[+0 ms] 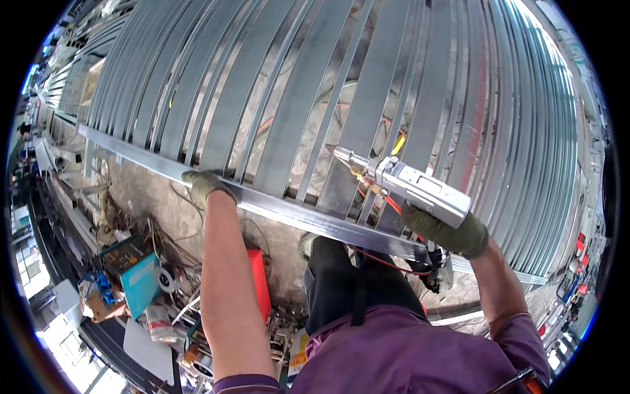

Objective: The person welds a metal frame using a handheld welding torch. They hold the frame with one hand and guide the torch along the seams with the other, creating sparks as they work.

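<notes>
Concrete floor (141, 190) shows between the bars and on the near left, where cables (154, 230), a teal box (140, 282) and a red case (260, 282) lie among other clutter. Long grey slats (302, 111) run from the far side to the near side, more widely spaced in the middle and closer together at left and right. Across their near ends runs 1 rail (289, 210).

Both hands wear dark green gloves. The left hand (210, 188) is bent over the rail, left of the middle; whether it grips or only presses, I cannot tell. The right hand (453, 233) is closed around the back end of a silver gun (420, 190), to the right and above the slats. Its nozzle (346, 156) points left, and an orange hose (392, 205) comes off its near side. Whether the tip touches a slat is unclear.

The step in hand looks like bracing the rail while positioning the gun. Any next move seems to call for a steady rail, a controlled nozzle and a free hose.
</notes>
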Demonstrator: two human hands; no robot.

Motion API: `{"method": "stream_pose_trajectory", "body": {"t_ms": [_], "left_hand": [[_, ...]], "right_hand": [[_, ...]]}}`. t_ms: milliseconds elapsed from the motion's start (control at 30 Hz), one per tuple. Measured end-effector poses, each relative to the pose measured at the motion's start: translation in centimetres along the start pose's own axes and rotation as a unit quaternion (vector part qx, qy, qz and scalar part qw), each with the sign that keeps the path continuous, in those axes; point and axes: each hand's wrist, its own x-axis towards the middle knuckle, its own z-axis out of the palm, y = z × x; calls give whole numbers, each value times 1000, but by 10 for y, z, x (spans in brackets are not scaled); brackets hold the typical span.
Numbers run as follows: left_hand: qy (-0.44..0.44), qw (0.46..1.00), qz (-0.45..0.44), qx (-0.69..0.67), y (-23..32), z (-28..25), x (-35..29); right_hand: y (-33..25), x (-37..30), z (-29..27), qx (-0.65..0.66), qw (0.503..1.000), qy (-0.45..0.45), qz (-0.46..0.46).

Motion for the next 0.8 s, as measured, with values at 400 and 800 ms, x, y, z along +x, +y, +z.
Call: {"method": "stream_pose_trajectory", "body": {"t_ms": [400,800], "left_hand": [[4,998,57,1,-4,-17,2],[-16,980,105,167,-142,-57,25]], "right_hand": [[50,-92,20,-106,994,26,20],[-29,-112,-9,-91,996,-1,4]]}}
